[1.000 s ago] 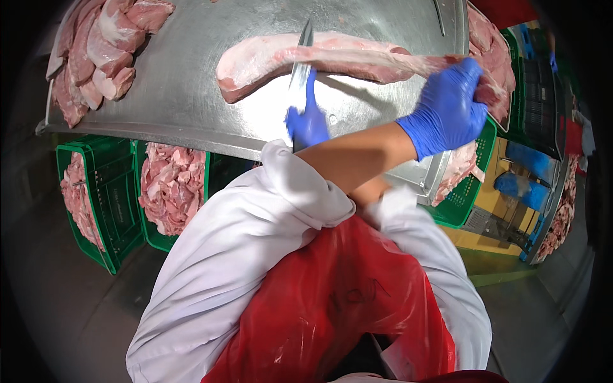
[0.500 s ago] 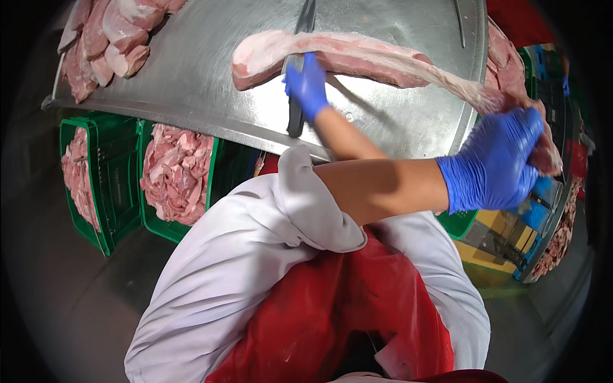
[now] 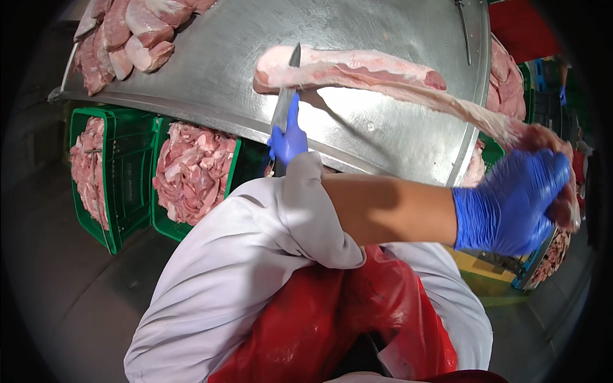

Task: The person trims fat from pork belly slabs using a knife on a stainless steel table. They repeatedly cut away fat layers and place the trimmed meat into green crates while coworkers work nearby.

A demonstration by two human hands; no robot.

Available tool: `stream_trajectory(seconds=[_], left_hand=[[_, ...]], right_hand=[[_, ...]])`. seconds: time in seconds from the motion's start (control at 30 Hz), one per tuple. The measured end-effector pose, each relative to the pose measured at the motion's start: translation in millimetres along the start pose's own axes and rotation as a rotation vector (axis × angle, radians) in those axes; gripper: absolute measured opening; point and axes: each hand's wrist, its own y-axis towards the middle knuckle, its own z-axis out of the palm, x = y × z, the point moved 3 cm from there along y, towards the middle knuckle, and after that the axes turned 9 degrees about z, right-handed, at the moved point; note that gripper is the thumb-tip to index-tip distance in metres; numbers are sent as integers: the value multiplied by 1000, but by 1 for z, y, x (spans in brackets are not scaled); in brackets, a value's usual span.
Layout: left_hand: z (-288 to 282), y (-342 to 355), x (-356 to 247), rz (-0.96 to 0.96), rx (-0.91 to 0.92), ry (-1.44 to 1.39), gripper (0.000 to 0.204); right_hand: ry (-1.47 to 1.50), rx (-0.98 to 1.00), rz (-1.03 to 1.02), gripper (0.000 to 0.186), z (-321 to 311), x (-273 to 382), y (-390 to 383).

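One long pale strip (image 3: pixel 476 115) was held by your left hand (image 3: pixel 511 207), which was closed tightly around its darker end, and a small part of this end stuck out beyond your fist. From there the strip ran up and leftward to the long piece of meat (image 3: pixel 383 60), which lay on the metal table (image 3: pixel 211 73), well apart from your left hand. Your right hand (image 3: pixel 290 142) was gripping the knife (image 3: pixel 281 113), with the index finger stretched along the blade; the blade passed under the strip near the left end of the meat. Your left forearm crossed above the right one.

Half a second before, your right hand was touching the meat, and now it was near the table's close edge, so the tip of the blade came only to the meat's far side. Your left hand had gone lower, and the strip hung more to the front side of the meat.

At the table's left corner lay a heap of meat pieces (image 3: pixel 137 38). Below its near edge stood two green crates (image 3: pixel 131 182) with pink trimmings (image 3: pixel 191 172), over a grey floor (image 3: pixel 70 287).
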Motion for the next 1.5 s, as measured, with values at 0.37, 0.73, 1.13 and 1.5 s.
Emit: stream_trajectory(seconds=[0.37, 0.73, 1.13, 1.5], left_hand=[[-78, -32, -55, 82, 101, -42, 13], [-93, 33, -60, 157, 306, 25, 12], [-73, 281, -70, 317, 487, 246, 12], [-330, -43, 38, -594, 1049, 1043, 60]], right_hand=[[35, -44, -211, 38, 65, 2, 21], [93, 172, -191, 49, 64, 60, -7], [-153, 797, -366, 80, -26, 117, -73], [-185, 478, 109, 79, -336, -58, -145]])
